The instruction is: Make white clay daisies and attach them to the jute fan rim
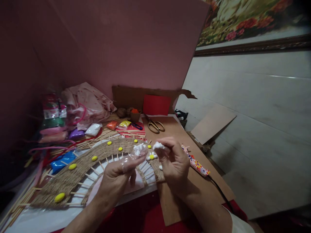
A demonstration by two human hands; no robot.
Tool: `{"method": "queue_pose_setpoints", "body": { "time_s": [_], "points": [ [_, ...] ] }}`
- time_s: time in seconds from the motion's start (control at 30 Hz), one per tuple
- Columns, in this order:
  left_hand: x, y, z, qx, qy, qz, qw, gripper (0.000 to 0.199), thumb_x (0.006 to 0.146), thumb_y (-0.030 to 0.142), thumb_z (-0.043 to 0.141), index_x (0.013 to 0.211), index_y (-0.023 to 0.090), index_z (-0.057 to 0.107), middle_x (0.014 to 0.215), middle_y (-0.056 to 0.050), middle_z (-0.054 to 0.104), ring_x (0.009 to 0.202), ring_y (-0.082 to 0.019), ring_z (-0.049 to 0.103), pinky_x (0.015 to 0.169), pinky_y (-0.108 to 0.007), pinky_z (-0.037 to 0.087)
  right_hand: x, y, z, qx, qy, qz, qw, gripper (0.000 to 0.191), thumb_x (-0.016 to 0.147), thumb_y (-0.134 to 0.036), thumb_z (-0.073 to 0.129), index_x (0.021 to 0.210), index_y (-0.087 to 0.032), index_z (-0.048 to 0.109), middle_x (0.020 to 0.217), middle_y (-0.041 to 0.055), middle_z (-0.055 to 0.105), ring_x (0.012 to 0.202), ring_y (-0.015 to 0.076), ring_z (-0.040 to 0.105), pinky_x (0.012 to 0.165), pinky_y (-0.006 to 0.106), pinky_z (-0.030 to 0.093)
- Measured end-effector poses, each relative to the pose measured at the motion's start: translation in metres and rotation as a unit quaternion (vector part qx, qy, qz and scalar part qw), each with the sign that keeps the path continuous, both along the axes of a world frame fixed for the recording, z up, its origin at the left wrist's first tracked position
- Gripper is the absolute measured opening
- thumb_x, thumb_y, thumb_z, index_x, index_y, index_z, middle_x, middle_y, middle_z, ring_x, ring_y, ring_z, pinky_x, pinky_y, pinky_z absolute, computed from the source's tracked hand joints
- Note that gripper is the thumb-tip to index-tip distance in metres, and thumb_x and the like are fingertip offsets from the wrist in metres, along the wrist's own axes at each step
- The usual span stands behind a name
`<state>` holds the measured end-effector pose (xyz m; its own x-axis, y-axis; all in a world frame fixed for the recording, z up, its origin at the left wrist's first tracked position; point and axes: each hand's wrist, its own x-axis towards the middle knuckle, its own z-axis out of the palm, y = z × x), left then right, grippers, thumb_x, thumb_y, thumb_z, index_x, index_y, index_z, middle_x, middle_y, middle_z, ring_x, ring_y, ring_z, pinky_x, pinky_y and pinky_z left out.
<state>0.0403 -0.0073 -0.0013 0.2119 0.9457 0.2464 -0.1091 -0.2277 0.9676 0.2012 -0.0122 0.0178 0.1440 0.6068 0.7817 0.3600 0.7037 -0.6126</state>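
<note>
My left hand grips a small clear plastic bag with white modelling clay showing at its top. Between the thumb and fingers of my right hand is a torn-off lump of white clay, apart from the bag. Both hands hover over a fan-shaped weaving of brown twine on thin wooden sticks. Several yellow clay discs dot its band. Near the right end, one yellow disc has white petals around it, partly hidden by my hands.
Gold-handled scissors and a flower-patterned tool with a black cord lie on brown board. Clay packets, including blue, white and purple, sit left and behind. Loose sticks, a utility knife and red card are at the back.
</note>
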Motion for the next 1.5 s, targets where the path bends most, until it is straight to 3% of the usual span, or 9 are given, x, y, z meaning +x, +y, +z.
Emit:
{"method": "queue_pose_setpoints", "body": {
  "time_s": [0.17,0.33,0.57,0.77,0.93,1.07,1.2,1.37,1.5],
  "points": [
    [-0.001,-0.001,0.006,0.1,0.075,0.034,0.992,0.023,0.07,0.013,0.067,0.079,0.032,0.078,0.048,0.0,0.062,0.045,-0.013,0.05,0.05,-0.025,0.044,0.0,-0.001,0.001,-0.02,-0.11,0.063,0.992,0.01,0.084,-0.012,0.058,0.089,-0.021,0.061,0.086,0.0026,0.058,0.081,0.0148,0.058,0.069,0.029,0.051],
    [-0.005,0.002,-0.001,0.145,0.131,0.023,0.981,0.034,0.071,0.009,0.065,0.091,0.035,0.075,0.095,-0.005,0.075,0.086,-0.023,0.068,0.081,-0.036,0.049,0.001,-0.001,0.002,0.008,-0.029,-0.025,0.999,0.007,0.085,-0.016,0.057,0.09,-0.021,0.059,0.088,0.0029,0.055,0.08,0.0147,0.056,0.068,0.028,0.049],
    [-0.007,-0.001,0.0,0.142,0.138,-0.007,0.98,0.042,0.064,0.013,0.075,0.099,0.037,0.072,0.113,-0.006,0.069,0.082,-0.023,0.067,0.062,-0.029,0.05,0.002,0.004,-0.002,-0.005,-0.008,-0.041,0.999,0.005,0.087,-0.016,0.054,0.088,-0.019,0.057,0.082,0.0023,0.055,0.075,0.0138,0.055,0.066,0.027,0.047],
    [-0.003,0.0,0.004,0.144,0.116,0.032,0.982,0.035,0.067,0.006,0.065,0.084,0.034,0.077,0.066,-0.002,0.073,0.043,-0.012,0.051,0.049,-0.024,0.042,0.002,0.0,0.003,-0.004,-0.126,0.067,0.99,0.007,0.084,-0.014,0.055,0.087,-0.02,0.058,0.081,0.0027,0.058,0.075,0.0152,0.056,0.064,0.027,0.047],
    [0.0,-0.002,0.006,0.083,0.08,0.013,0.993,0.028,0.073,0.012,0.063,0.089,0.032,0.076,0.084,-0.006,0.075,0.042,-0.011,0.049,0.049,-0.026,0.044,0.004,0.0,0.003,0.003,-0.01,-0.005,1.0,0.003,0.086,-0.018,0.055,0.088,-0.02,0.057,0.083,0.0025,0.055,0.075,0.0145,0.054,0.065,0.028,0.046],
    [-0.001,-0.002,0.003,0.114,0.086,0.037,0.989,0.028,0.069,0.009,0.066,0.079,0.032,0.078,0.058,-0.001,0.069,0.043,-0.012,0.05,0.049,-0.024,0.042,0.005,0.001,0.002,-0.061,-0.12,0.078,0.988,0.005,0.086,-0.018,0.055,0.082,-0.019,0.058,0.077,0.0018,0.056,0.073,0.0146,0.054,0.063,0.027,0.044],
    [0.0,-0.001,0.003,0.09,0.082,0.015,0.992,0.031,0.076,0.012,0.061,0.094,0.033,0.075,0.099,-0.006,0.074,0.044,-0.011,0.05,0.049,-0.025,0.044,0.006,-0.001,0.002,-0.026,0.001,-0.002,1.0,0.003,0.088,-0.019,0.053,0.087,-0.019,0.056,0.081,0.0023,0.054,0.075,0.0146,0.054,0.066,0.028,0.045],
    [0.0,-0.002,0.006,0.126,0.099,0.038,0.986,0.033,0.067,0.003,0.063,0.076,0.031,0.078,0.048,0.001,0.063,0.043,-0.011,0.047,0.048,-0.022,0.039,0.002,-0.004,0.002,-0.014,-0.146,0.093,0.985,0.005,0.085,-0.017,0.056,0.087,-0.021,0.058,0.08,0.0025,0.058,0.077,0.0159,0.056,0.067,0.029,0.047],
    [0.0,-0.004,0.007,0.067,0.054,0.021,0.996,0.036,0.07,0.007,0.062,0.092,0.031,0.076,0.07,-0.002,0.073,0.042,-0.01,0.048,0.049,-0.025,0.044,0.003,-0.002,0.002,0.006,-0.016,-0.01,1.0,0.004,0.087,-0.018,0.053,0.088,-0.02,0.056,0.083,0.003,0.055,0.076,0.0149,0.055,0.066,0.028,0.046]
  ]
}}
